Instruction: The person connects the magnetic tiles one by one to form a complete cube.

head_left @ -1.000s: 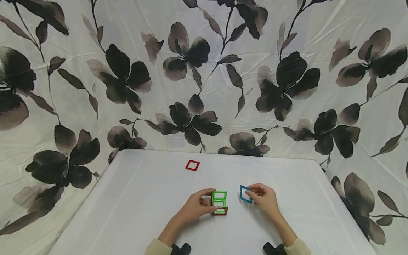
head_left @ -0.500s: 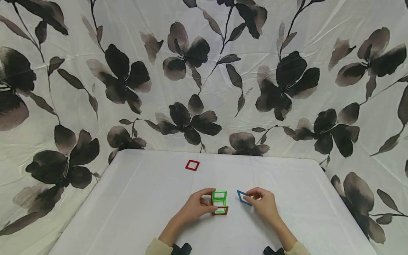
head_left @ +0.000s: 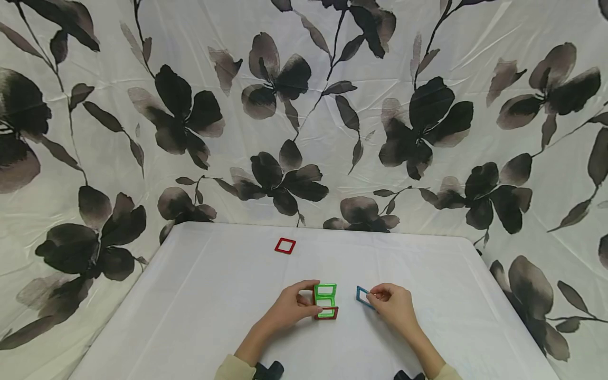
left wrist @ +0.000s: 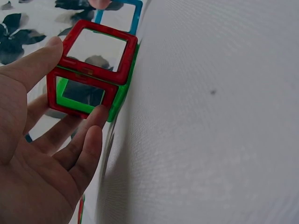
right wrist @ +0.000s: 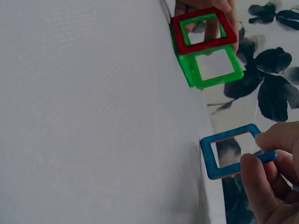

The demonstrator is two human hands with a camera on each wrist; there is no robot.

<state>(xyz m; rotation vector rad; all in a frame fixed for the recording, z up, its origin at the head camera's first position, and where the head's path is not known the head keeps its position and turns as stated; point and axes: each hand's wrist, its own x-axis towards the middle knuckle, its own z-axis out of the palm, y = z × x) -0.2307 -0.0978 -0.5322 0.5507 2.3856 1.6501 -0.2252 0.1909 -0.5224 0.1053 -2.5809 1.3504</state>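
Blue square frame tile sits pinched between thumb and fingers of the right hand, at the white-covered table, near the red-and-green tile structure but apart from it. Across from it, the left hand grips that structure by its left side. I'd expect the blue piece to be light, stiff and rather slick, like plastic; one rim looks the best hold, leaving the opposite edge free.
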